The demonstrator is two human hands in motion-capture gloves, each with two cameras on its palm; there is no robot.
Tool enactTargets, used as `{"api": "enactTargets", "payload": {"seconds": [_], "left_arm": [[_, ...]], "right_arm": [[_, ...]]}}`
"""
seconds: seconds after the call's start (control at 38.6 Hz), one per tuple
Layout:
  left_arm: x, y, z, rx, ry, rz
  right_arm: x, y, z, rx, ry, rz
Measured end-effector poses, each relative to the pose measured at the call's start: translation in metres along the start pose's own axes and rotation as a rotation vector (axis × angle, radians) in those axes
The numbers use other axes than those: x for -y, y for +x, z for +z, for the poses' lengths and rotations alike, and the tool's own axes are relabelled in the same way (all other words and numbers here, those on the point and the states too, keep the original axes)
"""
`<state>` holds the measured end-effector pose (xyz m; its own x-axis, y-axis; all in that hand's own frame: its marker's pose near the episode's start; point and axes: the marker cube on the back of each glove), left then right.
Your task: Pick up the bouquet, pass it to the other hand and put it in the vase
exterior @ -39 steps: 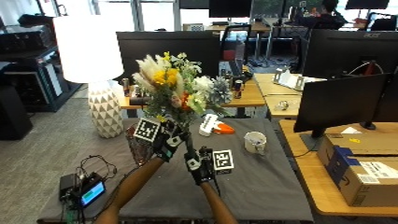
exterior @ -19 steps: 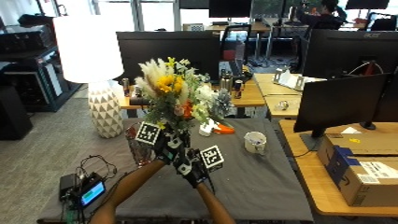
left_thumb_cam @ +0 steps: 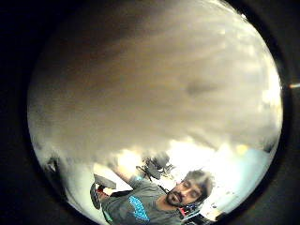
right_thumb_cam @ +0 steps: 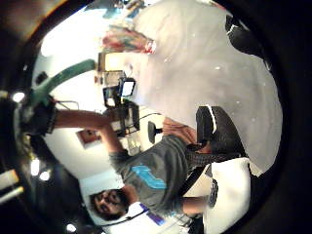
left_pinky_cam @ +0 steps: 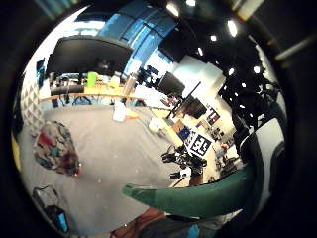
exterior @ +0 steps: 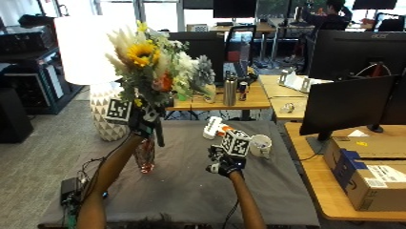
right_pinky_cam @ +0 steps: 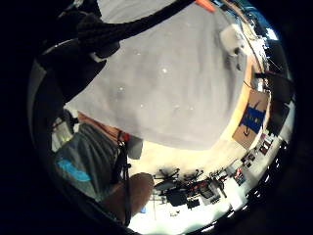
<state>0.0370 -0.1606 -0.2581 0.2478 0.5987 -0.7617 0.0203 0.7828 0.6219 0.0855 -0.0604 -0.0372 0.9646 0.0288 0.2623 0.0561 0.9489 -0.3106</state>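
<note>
Outside view: the left hand grips the bouquet by its stems and holds it upright in the air above the vase, which stands on the grey table; the right hand hangs apart over the table near a white mug, fingers loosely curled and empty. Left little finger side palm view: a green stem crosses close by, with the vase on the cloth below.

The person wears a black glove on the left hand and on the right hand; forearms are bare; a grey T-shirt with a blue chest print shows in palm views.
</note>
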Motion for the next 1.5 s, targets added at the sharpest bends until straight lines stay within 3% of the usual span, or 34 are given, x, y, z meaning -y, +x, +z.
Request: {"api": "enactTargets", "payload": {"seconds": [0.1, 0.26, 0.39, 0.52, 0.78, 0.88, 1.01, 1.17, 1.32, 1.43, 1.5], "left_arm": [[0.018, 0.005, -0.036, -0.024, 0.093, -0.054], [0.037, -0.022, -0.083, 0.105, 0.211, -0.062], [0.051, -0.036, -0.111, 0.169, 0.284, 0.002], [0.047, -0.056, -0.113, 0.101, 0.33, -0.189], [0.039, -0.145, -0.104, 0.183, 0.329, -0.297], [0.034, -0.165, -0.1, 0.139, 0.292, -0.339], [0.027, -0.165, -0.098, 0.087, 0.268, -0.372], [0.02, -0.137, -0.101, 0.107, 0.319, -0.341], [0.021, -0.119, -0.104, 0.063, 0.322, -0.36], [0.023, -0.13, -0.105, 0.064, 0.281, -0.427], [0.019, -0.139, -0.101, 0.038, 0.209, -0.573]], "right_arm": [[-0.006, 0.012, -0.016, 0.0, 0.108, 0.057], [-0.014, 0.018, -0.032, -0.049, 0.273, 0.104], [-0.026, 0.014, -0.044, -0.129, 0.424, 0.12], [-0.019, 0.015, -0.048, -0.167, 0.514, 0.118], [-0.012, 0.005, -0.058, -0.152, 0.518, 0.112], [0.002, 0.007, -0.055, -0.145, 0.516, 0.101], [0.008, 0.006, -0.056, -0.121, 0.512, 0.086], [0.002, -0.003, -0.057, -0.104, 0.506, 0.082], [-0.002, -0.006, -0.056, -0.099, 0.502, 0.074], [0.0, -0.003, -0.057, -0.09, 0.51, 0.076], [0.0, 0.0, -0.057, -0.073, 0.508, 0.075]]}}
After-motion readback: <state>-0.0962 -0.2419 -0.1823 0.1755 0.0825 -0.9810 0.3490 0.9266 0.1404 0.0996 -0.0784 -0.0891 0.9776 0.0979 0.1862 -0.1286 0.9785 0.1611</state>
